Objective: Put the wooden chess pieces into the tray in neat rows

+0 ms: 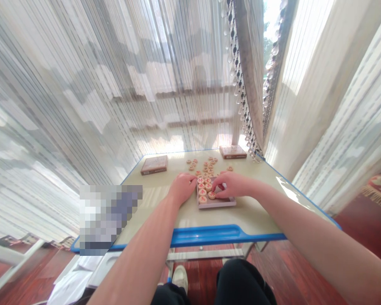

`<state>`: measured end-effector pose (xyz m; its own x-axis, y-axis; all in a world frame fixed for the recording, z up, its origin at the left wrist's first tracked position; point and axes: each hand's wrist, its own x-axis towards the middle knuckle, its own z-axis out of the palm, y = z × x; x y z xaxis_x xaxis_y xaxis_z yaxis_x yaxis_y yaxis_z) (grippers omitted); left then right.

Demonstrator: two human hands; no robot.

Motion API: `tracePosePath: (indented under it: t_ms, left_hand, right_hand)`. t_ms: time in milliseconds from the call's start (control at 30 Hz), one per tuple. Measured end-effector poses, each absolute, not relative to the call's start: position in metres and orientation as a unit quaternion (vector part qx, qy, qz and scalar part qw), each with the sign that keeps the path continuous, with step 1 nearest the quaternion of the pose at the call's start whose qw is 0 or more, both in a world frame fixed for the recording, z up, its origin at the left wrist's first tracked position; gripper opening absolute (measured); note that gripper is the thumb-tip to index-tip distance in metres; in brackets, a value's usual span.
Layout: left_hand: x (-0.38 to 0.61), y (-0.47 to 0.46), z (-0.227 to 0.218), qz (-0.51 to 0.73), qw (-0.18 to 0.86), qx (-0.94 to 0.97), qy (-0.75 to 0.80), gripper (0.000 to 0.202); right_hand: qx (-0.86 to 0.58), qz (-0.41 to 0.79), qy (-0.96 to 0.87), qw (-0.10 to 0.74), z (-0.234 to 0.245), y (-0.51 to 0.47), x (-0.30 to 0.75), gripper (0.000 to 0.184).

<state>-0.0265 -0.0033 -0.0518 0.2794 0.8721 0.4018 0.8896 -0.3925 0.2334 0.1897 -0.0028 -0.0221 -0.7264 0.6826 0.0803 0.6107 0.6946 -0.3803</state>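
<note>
A shallow open box [217,205] lies on the desk in front of me. Round wooden Chinese chess pieces with red characters, such as this piece [202,192], stand in two columns on its left side. My left hand [183,186] is curled at the box's left wall, fingertips at its upper left corner. Inside the box, my right hand [230,185] has thumb and fingers closed on a Chinese chess piece [212,195] at the lower end of the second column. Loose Chinese chess pieces [205,165] lie scattered just behind the box.
A flat brown box [154,164] lies at the back left of the desk [158,203], and another brown box [233,151] at the back right. A blurred-out item [111,218] covers the left edge. The desk has a blue rim; curtains [178,84] hang behind it.
</note>
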Motion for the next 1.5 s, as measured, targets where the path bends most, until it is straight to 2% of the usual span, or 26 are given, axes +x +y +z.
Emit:
tracePosePath:
  t_ms: [300,800,1500]
  left_hand:
    - [-0.024,-0.004,-0.051,-0.24,0.004,-0.794,-0.558,0.029]
    - [-0.024,-0.001,-0.052,-0.241,0.016,-0.797,-0.553,0.027]
    - [-0.024,-0.002,-0.05,-0.238,0.012,-0.794,-0.56,0.027]
  right_hand:
    - [-0.383,0.143,-0.906,0.11,-0.02,-0.005,0.189,0.021]
    - [-0.387,0.057,-0.916,0.088,-0.021,-0.016,0.177,0.035]
    - [-0.407,0.068,-0.907,0.082,-0.02,-0.014,0.18,0.032]
